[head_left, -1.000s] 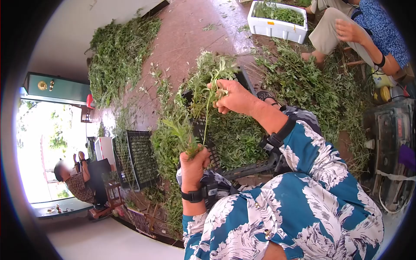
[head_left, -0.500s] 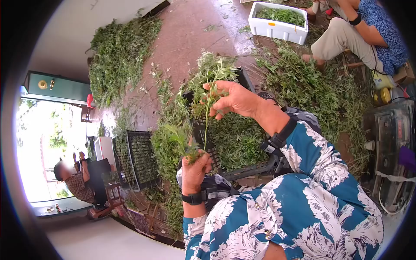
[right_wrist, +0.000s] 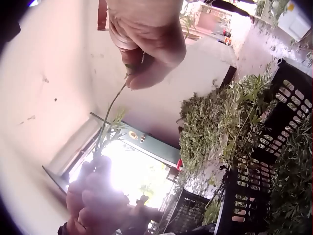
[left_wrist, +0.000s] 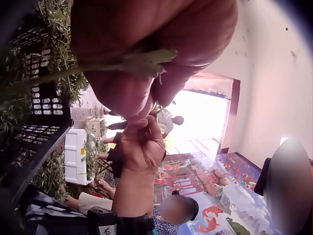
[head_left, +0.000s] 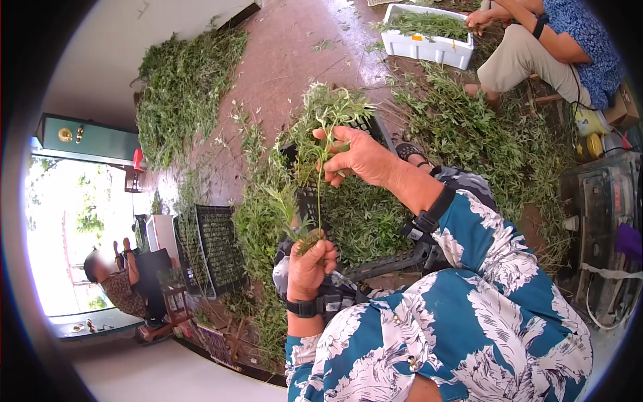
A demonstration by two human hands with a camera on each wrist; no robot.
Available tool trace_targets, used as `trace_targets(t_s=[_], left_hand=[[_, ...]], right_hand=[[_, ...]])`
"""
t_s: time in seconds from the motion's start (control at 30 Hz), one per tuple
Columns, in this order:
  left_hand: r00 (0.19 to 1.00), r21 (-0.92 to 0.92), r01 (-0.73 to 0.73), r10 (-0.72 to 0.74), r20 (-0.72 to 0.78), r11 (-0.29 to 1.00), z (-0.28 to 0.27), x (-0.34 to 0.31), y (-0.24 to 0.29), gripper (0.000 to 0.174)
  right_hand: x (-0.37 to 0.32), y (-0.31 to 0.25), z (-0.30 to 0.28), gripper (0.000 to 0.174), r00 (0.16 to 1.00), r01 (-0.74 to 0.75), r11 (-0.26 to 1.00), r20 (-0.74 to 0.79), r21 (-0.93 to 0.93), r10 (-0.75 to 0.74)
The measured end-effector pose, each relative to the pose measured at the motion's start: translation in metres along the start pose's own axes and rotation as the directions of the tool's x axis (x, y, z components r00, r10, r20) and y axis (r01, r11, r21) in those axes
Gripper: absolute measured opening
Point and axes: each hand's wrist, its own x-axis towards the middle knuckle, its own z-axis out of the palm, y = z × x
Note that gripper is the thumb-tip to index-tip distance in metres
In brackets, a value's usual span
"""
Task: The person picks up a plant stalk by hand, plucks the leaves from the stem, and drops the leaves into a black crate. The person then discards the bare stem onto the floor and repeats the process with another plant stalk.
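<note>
Stem [head_left: 319,204] runs near-upright in the head view, strung between two hands. Left hand [head_left: 310,264] has the lower end, fingers curled round it; right hand [head_left: 362,159] pinches it higher up. Two-point grip probably keeps it straight and its leaves easy to reach. Crate [head_left: 382,266] sits below the hands, loose leaves [head_left: 368,218] inside; handy spot, presumably, for catching what drops. Cut plants [head_left: 462,120] lie on the floor [head_left: 288,53] beside it, likely to stay within reach. White box [head_left: 429,52], also with greens in it, stands well apart, near another person [head_left: 583,50].

Left wrist view: left hand fills the top, fingers closed, one leaf [left_wrist: 149,62] lying across them. Right hand shows beyond, partly overlapped; its contact is hard to make out.

Right wrist view: thumb and finger of the right hand pinch the stem, which curves down to the left hand. Glare washes that one out, but fingers look curled. Pinching with the tips probably spares the stem from crushing.
</note>
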Motion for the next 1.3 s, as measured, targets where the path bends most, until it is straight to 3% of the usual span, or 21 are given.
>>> trace_targets(t_s=[0.2, 0.4, 0.6, 0.7, 0.8, 0.83, 0.93, 1.07, 1.17, 1.3], left_hand=[[0.999, -0.044, -0.025, 0.026, 0.023, 0.999, 0.011, 0.006, 0.002, 0.025], [0.999, -0.059, -0.052, 0.052, -0.011, 0.997, 0.023, 0.016, 0.004, 0.024], [0.993, -0.034, -0.092, 0.089, -0.071, 0.995, 0.019, 0.016, 0.004, 0.019], [0.988, -0.005, -0.130, 0.129, -0.088, 0.992, 0.024, 0.008, 0.008, 0.016], [0.979, 0.022, -0.176, 0.177, -0.104, 0.984, 0.021, 0.001, 0.008, 0.015], [0.973, 0.053, -0.198, 0.203, -0.113, 0.979, 0.016, 0.002, 0.008, 0.017], [0.950, 0.180, -0.226, 0.257, -0.175, 0.957, 0.017, 0.002, 0.010, 0.016], [0.941, 0.493, -0.170, 0.288, -0.175, 0.853, 0.013, 0.002, 0.013, 0.008], [0.940, 0.676, -0.161, 0.321, -0.118, 0.719, 0.012, 0.002, 0.013, 0.003], [0.952, 0.738, -0.143, 0.296, -0.080, 0.659, 0.013, 0.002, 0.012, 0.003]], right_hand=[[0.002, 0.008, 0.001, 0.058, 1.000, 0.017, 0.989, 0.023, -0.150, -0.014], [0.004, 0.012, 0.004, 0.061, 0.999, 0.031, 0.987, 0.039, -0.155, -0.025], [0.003, 0.009, 0.007, 0.057, 0.989, 0.052, 0.917, -0.106, -0.395, -0.102], [0.014, 0.022, -0.007, 0.056, 0.930, 0.153, 0.727, -0.150, -0.670, -0.334], [0.011, 0.011, -0.011, 0.055, 0.987, -0.019, 0.909, -0.151, -0.416, -0.049], [0.011, 0.015, -0.012, 0.056, 0.996, -0.057, 0.959, -0.086, -0.277, 0.035], [0.005, 0.013, -0.011, 0.058, 0.982, -0.142, 0.982, 0.109, -0.125, 0.156], [0.002, 0.003, -0.008, 0.061, 0.959, -0.137, 0.990, 0.244, -0.038, 0.142], [0.000, -0.001, -0.005, 0.060, 0.958, -0.146, 0.989, 0.250, -0.002, 0.142], [0.003, 0.005, -0.009, 0.056, 0.978, -0.140, 0.987, 0.143, -0.084, 0.151]])
